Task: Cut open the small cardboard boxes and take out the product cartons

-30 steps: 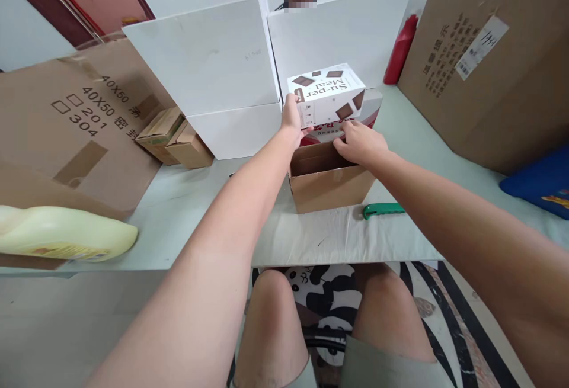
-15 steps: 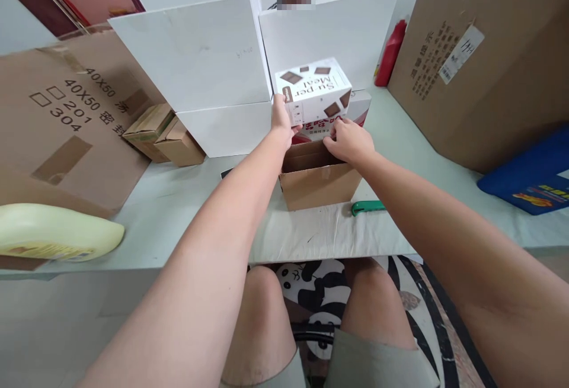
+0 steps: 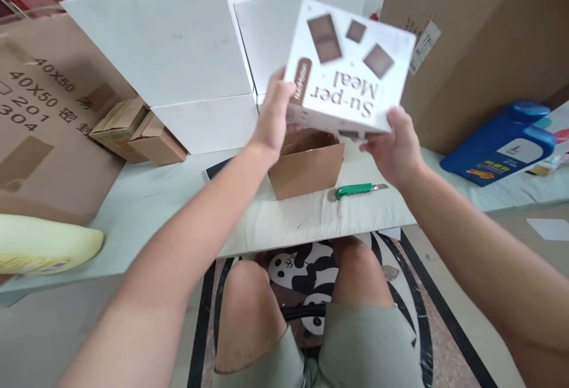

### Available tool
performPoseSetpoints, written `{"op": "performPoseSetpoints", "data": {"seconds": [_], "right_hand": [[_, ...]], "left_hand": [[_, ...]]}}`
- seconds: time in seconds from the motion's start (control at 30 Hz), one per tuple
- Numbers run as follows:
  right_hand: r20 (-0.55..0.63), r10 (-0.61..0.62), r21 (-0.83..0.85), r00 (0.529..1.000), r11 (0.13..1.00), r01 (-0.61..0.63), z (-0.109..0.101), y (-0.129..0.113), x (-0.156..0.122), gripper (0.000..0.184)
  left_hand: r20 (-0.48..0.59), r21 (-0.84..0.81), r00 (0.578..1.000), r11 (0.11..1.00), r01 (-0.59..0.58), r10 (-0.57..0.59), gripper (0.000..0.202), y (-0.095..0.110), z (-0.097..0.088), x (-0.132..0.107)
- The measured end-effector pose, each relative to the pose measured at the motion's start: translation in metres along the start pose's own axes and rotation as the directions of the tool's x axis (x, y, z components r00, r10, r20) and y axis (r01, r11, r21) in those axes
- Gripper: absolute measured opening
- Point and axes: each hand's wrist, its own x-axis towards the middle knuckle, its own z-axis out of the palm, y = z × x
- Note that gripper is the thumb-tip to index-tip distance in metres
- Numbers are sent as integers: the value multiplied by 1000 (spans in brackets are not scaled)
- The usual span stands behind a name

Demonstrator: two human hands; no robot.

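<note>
In the upper middle of the frame the white box (image 3: 351,68) hangs tilted in the air, clear above the open brown carton (image 3: 306,170), with the tall white boards (image 3: 178,44) behind and the green knife (image 3: 355,190) lying just right of the carton. The left hand (image 3: 270,116) clamps the box's left edge, arm stretched forward; the right hand (image 3: 393,152) grips its lower right edge from below, fingers curled under
</note>
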Motion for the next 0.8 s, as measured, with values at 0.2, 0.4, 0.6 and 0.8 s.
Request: {"op": "performPoseSetpoints", "data": {"seconds": [0.2,0.4,0.6,0.8], "right_hand": [[-270,42,-49,962,997,-57,-66,37,-107,55],[-564,332,24,756,922,-387,-126,101,-85,35],[-657,397,-35,641,833,-552,-121,131,10,31],[-593,483,-76,644,763,-642,-80,155,78,21]], "left_hand": [[158,-52,987,998,-32,40,27,-15,13,-62],[-447,146,772,889,-435,452,18,-65,-58,-68],[-573,133,756,946,-295,316,14,-123,-104,-77],[-586,66,793,985,-162,169,13,-138,-114,-68]]}}
